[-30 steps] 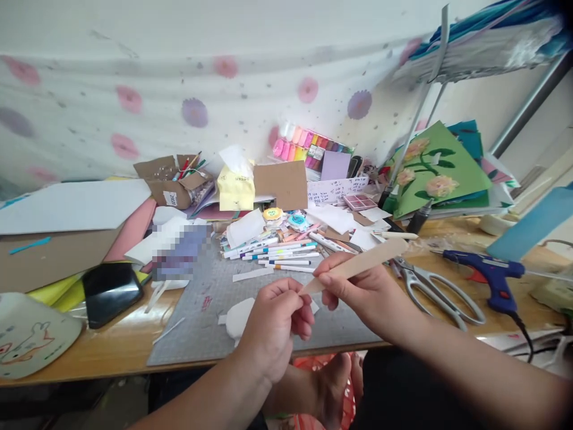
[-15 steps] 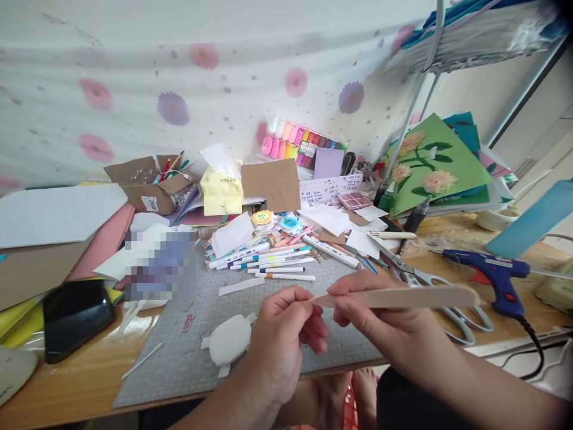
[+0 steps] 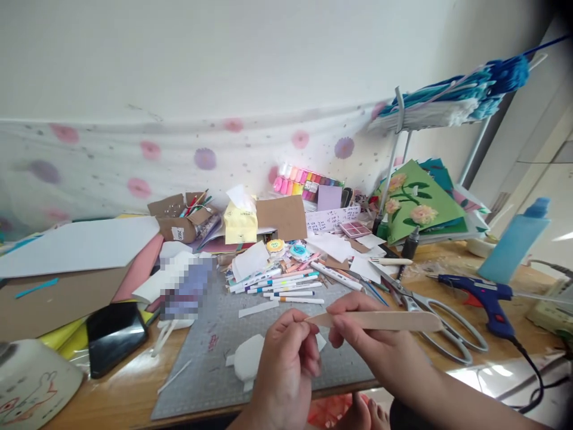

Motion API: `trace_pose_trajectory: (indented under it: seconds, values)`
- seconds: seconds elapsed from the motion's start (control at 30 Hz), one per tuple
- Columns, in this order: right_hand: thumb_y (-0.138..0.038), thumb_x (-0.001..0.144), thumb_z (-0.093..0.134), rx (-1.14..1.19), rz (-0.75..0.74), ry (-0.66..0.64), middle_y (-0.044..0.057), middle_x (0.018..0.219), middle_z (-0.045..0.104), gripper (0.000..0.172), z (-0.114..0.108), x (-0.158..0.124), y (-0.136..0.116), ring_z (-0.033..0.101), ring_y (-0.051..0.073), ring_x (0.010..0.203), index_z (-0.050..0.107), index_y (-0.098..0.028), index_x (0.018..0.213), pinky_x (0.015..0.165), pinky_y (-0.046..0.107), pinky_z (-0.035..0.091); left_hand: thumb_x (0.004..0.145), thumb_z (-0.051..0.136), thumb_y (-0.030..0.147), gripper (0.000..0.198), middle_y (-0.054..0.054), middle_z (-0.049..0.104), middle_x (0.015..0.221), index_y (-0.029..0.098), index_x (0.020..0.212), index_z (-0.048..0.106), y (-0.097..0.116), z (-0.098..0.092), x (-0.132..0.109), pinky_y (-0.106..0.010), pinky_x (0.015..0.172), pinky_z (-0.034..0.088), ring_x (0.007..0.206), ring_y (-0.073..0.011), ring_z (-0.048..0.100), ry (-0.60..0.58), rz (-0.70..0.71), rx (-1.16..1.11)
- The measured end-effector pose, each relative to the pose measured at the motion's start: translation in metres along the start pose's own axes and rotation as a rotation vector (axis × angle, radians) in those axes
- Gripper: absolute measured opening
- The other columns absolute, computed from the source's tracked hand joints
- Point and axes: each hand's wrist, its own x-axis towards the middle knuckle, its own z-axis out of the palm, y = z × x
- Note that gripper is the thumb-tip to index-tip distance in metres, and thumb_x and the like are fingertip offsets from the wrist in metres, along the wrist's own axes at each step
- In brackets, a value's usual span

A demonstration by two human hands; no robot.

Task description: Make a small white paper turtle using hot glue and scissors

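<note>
In my right hand (image 3: 376, 334) is a flat wooden craft stick (image 3: 398, 321) with one tapered end, pinched between thumb and fingers and lying nearly level. My left hand (image 3: 286, 364) is curled, thumb against forefinger, around the stick's pointed tip. Whether something small is also in those fingers is hidden. Partly behind my left wrist, a rounded white padded piece (image 3: 248, 357) with small tabs rests on the grey cutting mat (image 3: 206, 379). A bit of white (image 3: 321, 341) shows just right of my left fingers; I cannot tell what it belongs to.
Several markers (image 3: 286, 280) lie beyond my hands. To the right are large scissors (image 3: 441, 328), a blue glue gun (image 3: 486, 301) with its cord, and a blue bottle (image 3: 514, 248). A black object (image 3: 114, 337) and paper sheets (image 3: 80, 245) occupy the left.
The view has tilted up and shifted left, so the desk sits lower in the frame. Both hands keep hold around the wooden stick, which has moved little between them.
</note>
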Motion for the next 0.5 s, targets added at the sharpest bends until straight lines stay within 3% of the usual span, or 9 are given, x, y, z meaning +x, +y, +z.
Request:
trace_pose_trajectory:
  seconds: [0.13, 0.37, 0.5]
  values:
    - [-0.035, 0.087, 0.054, 0.078, 0.016, -0.005, 0.001, 0.059, 0.065, 0.017, 0.005, -0.005, -0.005, 0.063, 0.015, 0.055, 0.057, -0.019, 0.081, 0.052, 0.025, 0.052, 0.067, 0.069, 0.028, 0.019, 0.003, 0.054, 0.048, 0.015, 0.060, 0.057, 0.002, -0.001, -0.016, -0.018, 0.041, 0.032, 0.040, -0.0057, 0.043, -0.018, 0.035, -0.054]
    - [-0.036, 0.080, 0.062, 0.287, 0.078, -0.093, 0.000, 0.063, 0.064, 0.019, 0.001, -0.018, -0.035, 0.063, 0.015, 0.059, 0.058, -0.018, 0.085, 0.056, 0.027, 0.052, 0.068, 0.076, 0.023, 0.020, 0.003, 0.057, 0.054, 0.014, 0.065, 0.058, 0.016, 0.002, -0.055, -0.014, 0.045, 0.036, 0.046, -0.0041, 0.047, -0.036, 0.151, -0.019]
    - [-0.032, 0.076, 0.067, 0.212, 0.119, -0.151, 0.001, 0.074, 0.065, 0.018, -0.011, -0.032, -0.046, 0.064, 0.017, 0.068, 0.062, -0.019, 0.087, 0.061, 0.028, 0.052, 0.067, 0.076, 0.019, 0.019, 0.005, 0.057, 0.057, 0.015, 0.072, 0.058, 0.006, 0.005, -0.067, -0.013, 0.048, 0.039, 0.048, -0.0032, 0.048, -0.041, 0.117, -0.128]
